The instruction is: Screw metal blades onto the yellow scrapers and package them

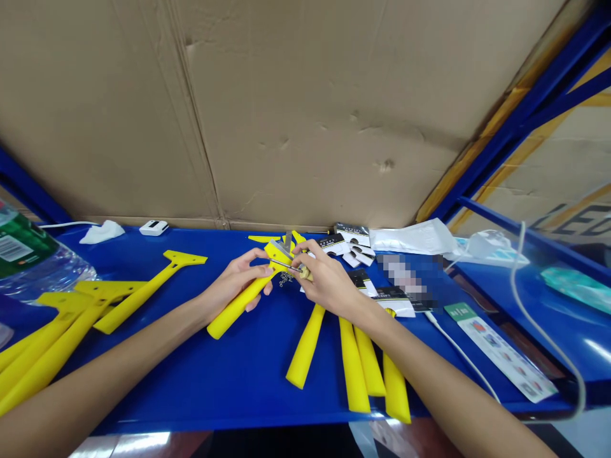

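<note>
My left hand (238,278) is closed around a yellow plastic scraper (238,308), which slants with its handle toward me and its head up to the right. My right hand (327,280) grips a thin screwdriver (286,266), its metal shaft pointing left across the scraper's head. The tip's exact contact with the head is too small to tell. Under the hands lies a small pile of metal hardware (285,280), probably screws or nuts. Behind them are more yellow scraper parts (265,239), partly hidden by the hands.
Yellow scraper handles (114,312) lie at left beside a large water bottle (28,254). Several more handles (353,375) rest under my right forearm. White-and-black cards (353,235), a plastic sleeve (413,236) and a white cable (463,356) are at right. A cardboard wall (286,114) backs the blue table (191,394).
</note>
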`<state>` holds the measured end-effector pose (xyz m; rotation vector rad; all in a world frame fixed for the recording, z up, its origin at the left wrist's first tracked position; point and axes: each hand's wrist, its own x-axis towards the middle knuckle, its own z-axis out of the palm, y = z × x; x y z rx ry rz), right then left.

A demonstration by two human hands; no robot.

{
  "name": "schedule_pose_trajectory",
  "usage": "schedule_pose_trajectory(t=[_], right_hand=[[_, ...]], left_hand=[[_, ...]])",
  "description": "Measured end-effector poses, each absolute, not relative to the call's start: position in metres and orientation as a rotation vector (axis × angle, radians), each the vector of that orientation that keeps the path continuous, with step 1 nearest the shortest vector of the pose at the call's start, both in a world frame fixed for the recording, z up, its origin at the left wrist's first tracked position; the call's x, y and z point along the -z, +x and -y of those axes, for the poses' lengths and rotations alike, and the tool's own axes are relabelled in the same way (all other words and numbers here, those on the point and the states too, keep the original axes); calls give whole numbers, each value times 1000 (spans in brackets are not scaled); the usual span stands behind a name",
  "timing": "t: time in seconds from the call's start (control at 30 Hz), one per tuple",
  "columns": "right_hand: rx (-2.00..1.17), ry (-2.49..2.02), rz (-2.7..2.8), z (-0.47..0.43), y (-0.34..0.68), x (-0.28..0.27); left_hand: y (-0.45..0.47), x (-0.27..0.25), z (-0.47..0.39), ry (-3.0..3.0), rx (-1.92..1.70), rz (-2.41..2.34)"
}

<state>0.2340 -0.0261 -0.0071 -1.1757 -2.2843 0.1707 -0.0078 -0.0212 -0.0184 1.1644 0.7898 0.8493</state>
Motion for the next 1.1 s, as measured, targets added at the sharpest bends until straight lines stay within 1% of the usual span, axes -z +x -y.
schedule_pose_trajectory(t=[0.3,0.57,0.93,1.0,1.1], right_hand=[[-229,-1216,2231,27,232,7],[-273,-1176,2130,23,232,8],[-586,-1108,1974,22,235,-7],[-563,-1116,1988,22,235,-7],[-436,-1168,2007,20,236,-5]], left_hand=[[-7,18,23,1169,-827,-804],[-6,13,21,1037,-792,-779],[-7,10,20,975,-782,-726],[-8,10,20,970,-776,-721],[-9,9,20,957,-782,-719]])
